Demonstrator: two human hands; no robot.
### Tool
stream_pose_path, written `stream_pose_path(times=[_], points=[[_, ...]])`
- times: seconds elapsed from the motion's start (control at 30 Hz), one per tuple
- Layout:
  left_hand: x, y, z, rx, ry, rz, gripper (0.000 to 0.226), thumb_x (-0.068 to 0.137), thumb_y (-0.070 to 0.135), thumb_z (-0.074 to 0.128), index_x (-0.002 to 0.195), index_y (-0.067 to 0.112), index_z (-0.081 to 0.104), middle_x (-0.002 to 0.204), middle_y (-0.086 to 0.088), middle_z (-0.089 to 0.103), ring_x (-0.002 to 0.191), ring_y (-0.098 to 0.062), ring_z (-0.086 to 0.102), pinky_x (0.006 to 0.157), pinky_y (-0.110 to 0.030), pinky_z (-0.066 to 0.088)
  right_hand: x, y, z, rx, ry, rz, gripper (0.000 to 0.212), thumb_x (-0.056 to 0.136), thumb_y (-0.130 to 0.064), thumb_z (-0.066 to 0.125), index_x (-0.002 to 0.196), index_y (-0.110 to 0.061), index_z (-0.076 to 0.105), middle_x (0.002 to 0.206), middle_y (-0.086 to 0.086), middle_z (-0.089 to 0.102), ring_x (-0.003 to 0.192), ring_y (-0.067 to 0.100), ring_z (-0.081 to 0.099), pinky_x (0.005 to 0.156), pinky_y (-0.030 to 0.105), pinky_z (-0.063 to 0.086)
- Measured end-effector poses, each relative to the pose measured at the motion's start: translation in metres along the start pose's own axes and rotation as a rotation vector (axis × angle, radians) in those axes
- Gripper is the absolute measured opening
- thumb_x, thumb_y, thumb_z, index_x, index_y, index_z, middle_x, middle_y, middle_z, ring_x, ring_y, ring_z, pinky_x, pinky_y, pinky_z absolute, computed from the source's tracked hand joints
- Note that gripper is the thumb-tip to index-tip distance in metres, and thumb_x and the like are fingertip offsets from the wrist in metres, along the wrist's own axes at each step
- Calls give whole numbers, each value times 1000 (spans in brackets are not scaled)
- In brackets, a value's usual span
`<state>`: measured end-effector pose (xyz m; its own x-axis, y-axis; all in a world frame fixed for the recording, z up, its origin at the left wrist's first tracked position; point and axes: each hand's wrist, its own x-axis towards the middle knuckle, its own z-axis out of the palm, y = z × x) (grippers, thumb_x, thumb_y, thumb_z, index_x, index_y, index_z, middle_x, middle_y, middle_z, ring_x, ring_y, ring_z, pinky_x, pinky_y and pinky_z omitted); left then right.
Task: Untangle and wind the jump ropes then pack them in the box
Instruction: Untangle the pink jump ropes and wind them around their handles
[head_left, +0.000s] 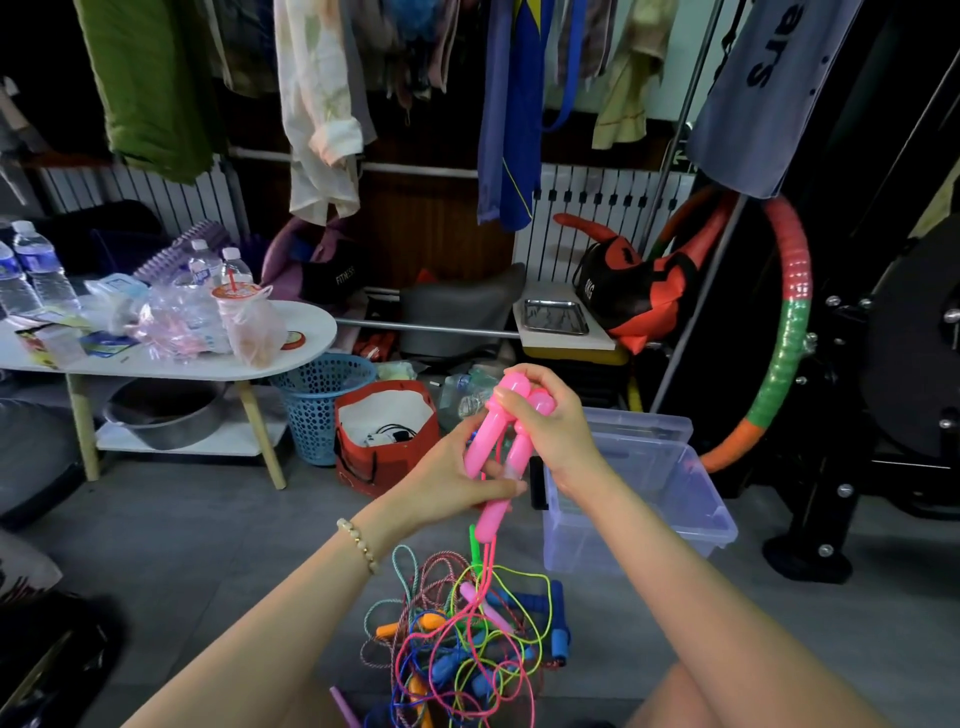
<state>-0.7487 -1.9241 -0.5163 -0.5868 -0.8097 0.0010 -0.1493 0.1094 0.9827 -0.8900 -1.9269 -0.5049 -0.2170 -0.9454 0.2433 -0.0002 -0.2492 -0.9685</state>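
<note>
Two glossy pink plastic jump-rope handles (492, 452) are held upright, side by side, at frame centre. Right hand (550, 431) is curled round their top ends. Left hand (452, 483) grips the lower shafts, thumb across. Pink cord (487, 564) drops from the handles toward 6 o'clock into a tangled heap of multicoloured jump ropes (457, 644) on the grey floor (208, 545). Clear plastic storage box (639, 499), open-topped, sits at 3 o'clock of the hands, near the heap.

Cream beaded bracelet (358, 544) — left wrist
</note>
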Motion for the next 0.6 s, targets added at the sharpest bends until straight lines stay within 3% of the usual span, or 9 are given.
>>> stream_pose_path(times=[0.13, 0.23, 0.37, 0.47, 0.6], points=[[-3, 1, -2, -82, -126, -87, 26, 85, 5, 67, 106, 3, 51, 90, -25, 68, 75, -29, 71, 63, -32, 57, -2, 0, -2, 28, -50, 13, 19, 82, -9, 69, 95, -20, 62, 94, 1, 66, 87, 17, 63, 74, 28, 54], [-4, 2, -4, -71, -158, -113, 12, 88, 10, 65, 96, 6, 57, 85, -17, 71, 74, -27, 71, 63, -28, 56, -3, 1, -4, 48, -46, 21, 20, 82, -8, 69, 99, -16, 61, 97, 2, 65, 89, 18, 62, 76, 28, 54], [-1, -1, -5, 17, -33, -47, 17, 86, 15, 69, 98, 6, 62, 83, -9, 74, 70, -24, 71, 70, -37, 57, -4, 4, -2, 73, 16, 18, 24, 83, -9, 68, 104, -10, 58, 97, 3, 64, 91, 20, 62, 79, 31, 54], [-1, 0, -3, -17, -13, -39, 18, 87, 15, 67, 99, 4, 59, 82, -9, 72, 62, -18, 69, 61, -29, 58, -4, 1, -3, 83, 12, 3, 26, 81, -8, 70, 104, -12, 58, 95, 2, 64, 89, 18, 62, 76, 29, 54], [-3, 10, -2, -30, -48, -52, 13, 95, 19, 54, 88, 9, 57, 58, 7, 66, 49, -3, 59, 50, -15, 48, -2, -4, -4, 301, -82, 112, 41, 69, -10, 74, 106, -18, 58, 98, 9, 68, 90, 27, 67, 79, 40, 56]])
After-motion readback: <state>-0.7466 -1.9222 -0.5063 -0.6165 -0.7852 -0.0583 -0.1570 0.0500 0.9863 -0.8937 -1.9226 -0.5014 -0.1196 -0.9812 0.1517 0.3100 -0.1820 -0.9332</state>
